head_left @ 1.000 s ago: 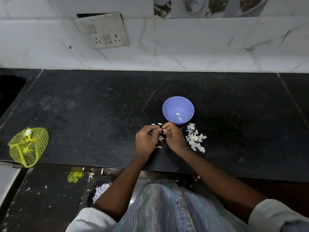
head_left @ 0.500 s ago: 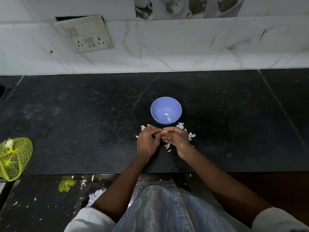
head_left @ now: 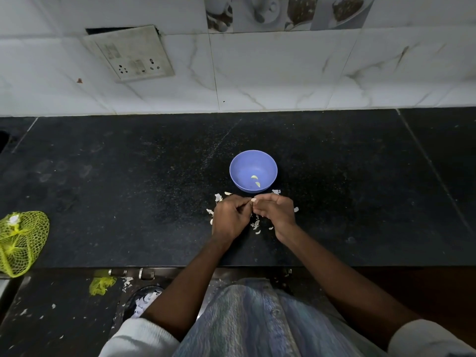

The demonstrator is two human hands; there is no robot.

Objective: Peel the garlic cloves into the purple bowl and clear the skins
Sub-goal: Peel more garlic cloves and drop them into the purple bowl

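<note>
The purple bowl (head_left: 253, 171) stands on the black counter (head_left: 128, 191) with two peeled garlic cloves (head_left: 255, 180) inside. Just in front of it, my left hand (head_left: 229, 219) and my right hand (head_left: 277, 212) meet fingertip to fingertip and pinch a small garlic clove (head_left: 253, 200) between them; only a pale tip of it shows. White garlic skins (head_left: 256, 224) lie scattered on the counter around and under both hands.
A yellow mesh bag (head_left: 19, 242) lies at the counter's left front edge. A tiled wall with a switch plate (head_left: 131, 52) rises behind. Below the counter edge are a dark bin holding skins (head_left: 144, 300), a yellow scrap (head_left: 101, 285) and loose skins on the floor.
The view has shifted a little. Both hands stay together over the skins near the bowl, still working the same clove; the bowl's contents are unchanged.
</note>
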